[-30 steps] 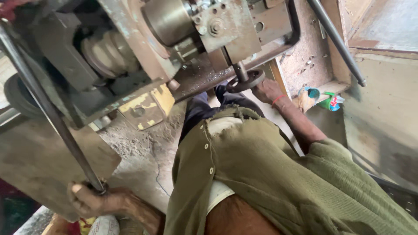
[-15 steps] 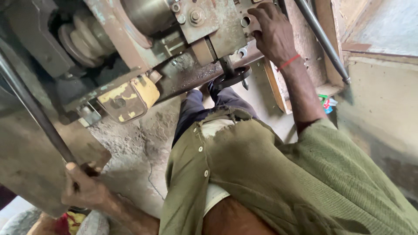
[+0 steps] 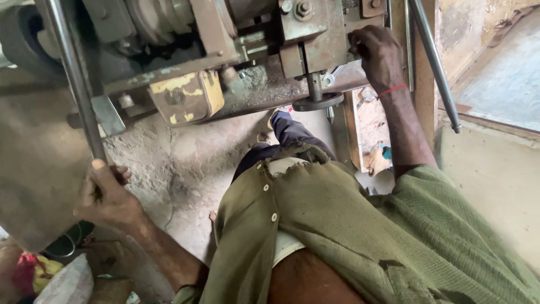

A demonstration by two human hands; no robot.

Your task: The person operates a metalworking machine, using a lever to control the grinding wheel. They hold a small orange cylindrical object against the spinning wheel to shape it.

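Shirt: an olive-green buttoned shirt (image 3: 337,225), frayed at the collar, fills the nearest part of the view.
Left hand: the left hand (image 3: 107,194) sits low on the left, its fingers (image 3: 115,174) wrapped tight around the lower end of a long steel lever bar (image 3: 70,73), thumb pointing up along it.
Lever bar: it runs from that grip up to the machine's top left, slightly tilted.
Floor: a dusty concrete floor (image 3: 180,163) lies under the machine, with a dark-trousered leg (image 3: 287,135) stretched toward it.
Right hand: the right hand (image 3: 379,53), a red thread (image 3: 392,90) on its wrist, rests against the metal press head (image 3: 315,34); its fingers are curled onto the block's edge, pinching nothing I can see.
Press: a round die plate (image 3: 318,102) hangs on a short shaft just below the head.
Yellow box: a chipped yellow box (image 3: 188,97) is fixed to the frame, left of the die.
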